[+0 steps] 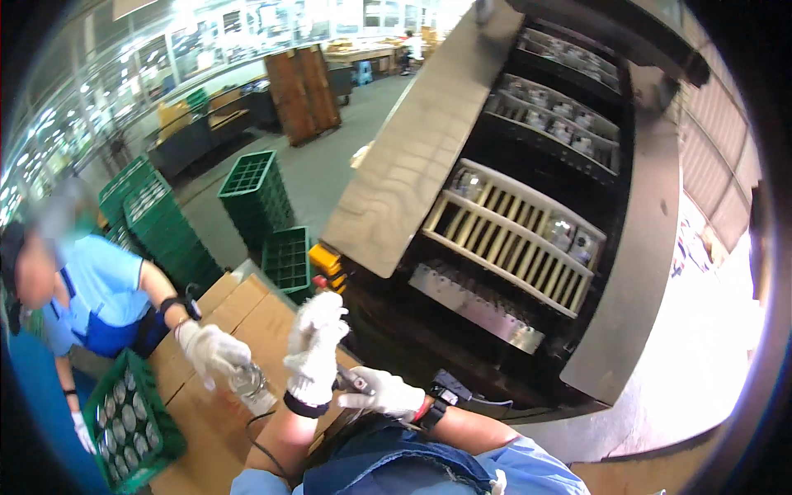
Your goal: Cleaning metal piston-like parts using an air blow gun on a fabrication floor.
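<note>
My left hand [315, 346], in a white knit glove, is raised over the cardboard-covered table [239, 305] with its fingers loosely up and nothing in it. Just right of it, my gloved right hand [384, 394] closes on a small dark object [350, 379]; what it is I cannot tell. A co-worker in a blue shirt stands at the left. Their gloved hand [210, 351] holds a glass jar [249, 386] close to my left wrist. A black band sits on my right wrist.
A green crate [157, 425] filled with several glass jars stands at the table's lower left. Ahead is a large open machine with cream slatted racks [511, 239] carrying jars. Stacks of green crates [256, 194] stand on the floor behind, and wooden pallets [301, 91] farther back.
</note>
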The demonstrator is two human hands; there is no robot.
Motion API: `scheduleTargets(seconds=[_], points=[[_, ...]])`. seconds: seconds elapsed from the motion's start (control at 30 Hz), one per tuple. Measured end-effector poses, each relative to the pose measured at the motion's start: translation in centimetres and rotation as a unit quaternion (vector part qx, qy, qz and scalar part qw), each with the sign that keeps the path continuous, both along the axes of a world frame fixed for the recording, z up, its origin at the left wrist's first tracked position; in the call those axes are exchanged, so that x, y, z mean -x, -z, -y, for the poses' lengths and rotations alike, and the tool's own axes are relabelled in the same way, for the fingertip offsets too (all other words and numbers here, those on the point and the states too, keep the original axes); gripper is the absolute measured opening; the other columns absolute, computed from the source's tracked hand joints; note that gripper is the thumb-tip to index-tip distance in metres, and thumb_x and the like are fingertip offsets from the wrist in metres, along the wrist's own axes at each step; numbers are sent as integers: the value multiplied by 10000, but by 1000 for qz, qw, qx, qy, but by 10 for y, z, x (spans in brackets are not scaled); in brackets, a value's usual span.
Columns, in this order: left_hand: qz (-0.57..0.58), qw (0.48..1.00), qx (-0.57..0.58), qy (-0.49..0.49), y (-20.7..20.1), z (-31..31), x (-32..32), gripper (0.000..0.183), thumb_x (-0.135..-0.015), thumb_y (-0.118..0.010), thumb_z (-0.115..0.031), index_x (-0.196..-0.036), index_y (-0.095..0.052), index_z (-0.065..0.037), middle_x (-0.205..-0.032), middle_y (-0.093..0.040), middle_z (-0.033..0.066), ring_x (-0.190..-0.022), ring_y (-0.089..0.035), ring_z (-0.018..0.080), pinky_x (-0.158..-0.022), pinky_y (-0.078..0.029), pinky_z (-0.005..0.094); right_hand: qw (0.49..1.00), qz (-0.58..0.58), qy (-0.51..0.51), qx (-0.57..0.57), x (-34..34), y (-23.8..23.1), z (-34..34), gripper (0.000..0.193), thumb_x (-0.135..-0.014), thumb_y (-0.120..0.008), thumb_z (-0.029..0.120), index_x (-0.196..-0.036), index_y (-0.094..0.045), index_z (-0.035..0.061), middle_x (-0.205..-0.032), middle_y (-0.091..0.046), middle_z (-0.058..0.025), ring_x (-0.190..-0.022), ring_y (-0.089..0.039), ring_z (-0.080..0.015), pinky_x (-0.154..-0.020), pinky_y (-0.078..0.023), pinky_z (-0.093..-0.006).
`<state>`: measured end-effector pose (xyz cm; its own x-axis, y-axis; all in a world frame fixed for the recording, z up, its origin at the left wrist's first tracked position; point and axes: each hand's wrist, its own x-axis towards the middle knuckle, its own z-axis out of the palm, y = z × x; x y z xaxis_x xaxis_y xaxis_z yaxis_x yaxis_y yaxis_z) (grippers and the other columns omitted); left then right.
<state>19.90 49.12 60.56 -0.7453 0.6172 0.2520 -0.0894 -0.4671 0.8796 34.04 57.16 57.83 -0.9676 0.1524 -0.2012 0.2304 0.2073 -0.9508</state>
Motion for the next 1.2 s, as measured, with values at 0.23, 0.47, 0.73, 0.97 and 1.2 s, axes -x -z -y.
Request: scheduleTargets(seconds=[0.23, 0.47, 0.73, 0.97, 1.2], points=[[58, 984, -52, 158, 11, -77, -47, 267, -929, -607, -153, -1167, -632, -33, -1184, -664, 115, -1058, -645, 203, -882, -548, 347, 988, -52, 137, -57, -40, 29, -35, 564, -814, -763, 447, -1210, -585, 86, -1047, -678, -148, -958, -662, -303, -841, -507, -395], [251, 908, -163, 292, -12, -121, -69, 268, -924, -519, -169, -1069, -670, -1, -1092, -687, 165, -1085, -639, 332, -1054, -448, 560, 968, -24, 236, -86, -63, 28, -53, 608, -788, -787, 419, -1256, -552, 111, -1046, -674, -160, -990, -668, -340, -840, -521, -411], [405, 782, -211, 424, -42, -151, -85, 298, -899, -532, -203, -1044, -682, 10, -1072, -700, 202, -1021, -665, 395, -1059, -433, 608, 931, -100, 331, -118, -76, 25, -63, 506, -801, -809, 355, -1188, -590, 113, -963, -682, -121, -895, -690, -316, -765, -544, -384], [-102, 927, 131, 335, -70, -235, -25, 295, -946, -565, -226, -1151, -596, -17, -1000, -669, 132, -920, -653, 211, -856, -546, 364, 911, -77, 404, -45, -152, -11, -114, 260, -900, -723, 190, -1108, -669, 44, -933, -691, -32, -849, -648, -124, -786, -523, -291], [-469, 762, 440, 72, -116, -353, -14, 608, -831, -640, -409, -1268, -536, 1, -1263, -604, 257, -1182, -578, 417, -989, -460, 455, 727, -148, 671, -6, -256, -60, -161, 169, -924, -628, 119, -1067, -658, 34, -820, -698, -105, -721, -669, -168, -696, -532, -303]])
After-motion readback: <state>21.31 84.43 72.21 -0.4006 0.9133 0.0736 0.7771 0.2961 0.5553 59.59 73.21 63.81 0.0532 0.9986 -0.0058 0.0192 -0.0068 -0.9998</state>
